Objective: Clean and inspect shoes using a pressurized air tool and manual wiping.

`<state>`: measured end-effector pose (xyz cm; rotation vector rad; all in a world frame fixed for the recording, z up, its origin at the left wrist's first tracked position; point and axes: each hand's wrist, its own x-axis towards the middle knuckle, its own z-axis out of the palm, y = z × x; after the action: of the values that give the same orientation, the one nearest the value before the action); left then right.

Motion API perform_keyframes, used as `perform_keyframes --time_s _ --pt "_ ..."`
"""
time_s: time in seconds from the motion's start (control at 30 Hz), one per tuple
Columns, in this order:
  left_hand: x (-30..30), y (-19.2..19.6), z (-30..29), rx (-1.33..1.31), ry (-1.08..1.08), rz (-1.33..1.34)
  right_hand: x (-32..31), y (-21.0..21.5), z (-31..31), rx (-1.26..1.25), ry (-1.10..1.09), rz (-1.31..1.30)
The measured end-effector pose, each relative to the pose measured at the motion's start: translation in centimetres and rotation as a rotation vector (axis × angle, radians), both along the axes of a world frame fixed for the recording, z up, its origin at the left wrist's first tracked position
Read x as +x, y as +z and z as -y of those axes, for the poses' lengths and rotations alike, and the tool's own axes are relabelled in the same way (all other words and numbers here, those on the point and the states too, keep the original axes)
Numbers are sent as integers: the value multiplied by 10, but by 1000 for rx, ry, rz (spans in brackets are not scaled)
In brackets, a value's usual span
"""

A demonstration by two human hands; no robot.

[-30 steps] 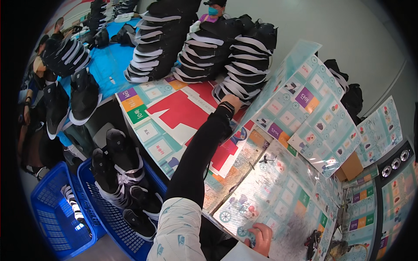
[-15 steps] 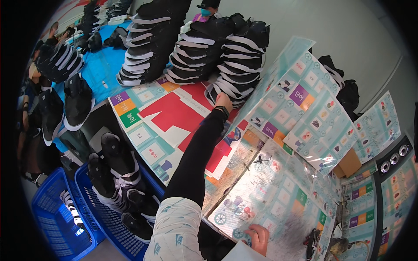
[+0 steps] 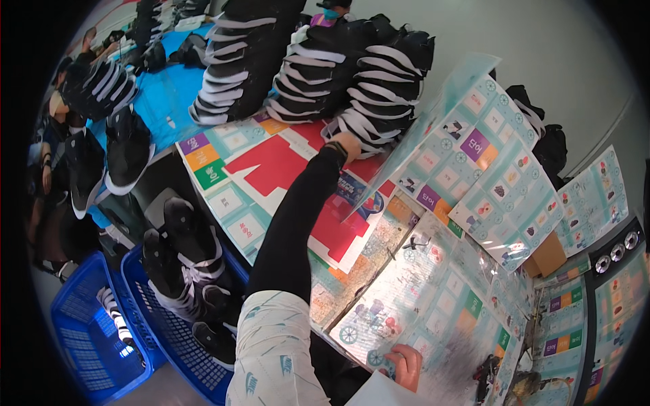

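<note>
1. Head view: the left hand (image 3: 347,144) reaches to the far side of the surface (image 3: 203,177) and rests on a stack of black shoe uppers with white straps (image 3: 380,88). Its fingers look curled against the stack's lower edge, though I cannot tell whether they grip it.
2. The right hand (image 3: 405,365), at the near edge, presses curled fingers on a glossy printed sheet (image 3: 433,298) that lies flat there.
3. The uppers look soft, light and floppy, so the stack would likely slump; taking it from underneath seems wise.
4. The sheet looks thin, slippery and bendable; an edge pinch suits it.
5. Blue baskets (image 3: 95,338) holding more uppers stand on the left.
</note>
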<state>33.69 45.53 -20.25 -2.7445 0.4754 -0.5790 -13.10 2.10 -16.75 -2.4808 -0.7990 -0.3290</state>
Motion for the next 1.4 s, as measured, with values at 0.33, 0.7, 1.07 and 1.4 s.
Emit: perform_keyframes --time_s 0.33,0.7,1.07,1.4 --pt "-3 -2 34 45 -122 -76 6 -2 5 -41 -15 14" --pt "9 -14 -30 -115 31 -50 5 5 -7 -23 -40 -5" --pt "-6 -15 20 -45 -99 4 -1 5 -11 -68 -105 -124" --pt "-7 -2 58 -305 -166 52 3 7 -17 -36 -96 -7"
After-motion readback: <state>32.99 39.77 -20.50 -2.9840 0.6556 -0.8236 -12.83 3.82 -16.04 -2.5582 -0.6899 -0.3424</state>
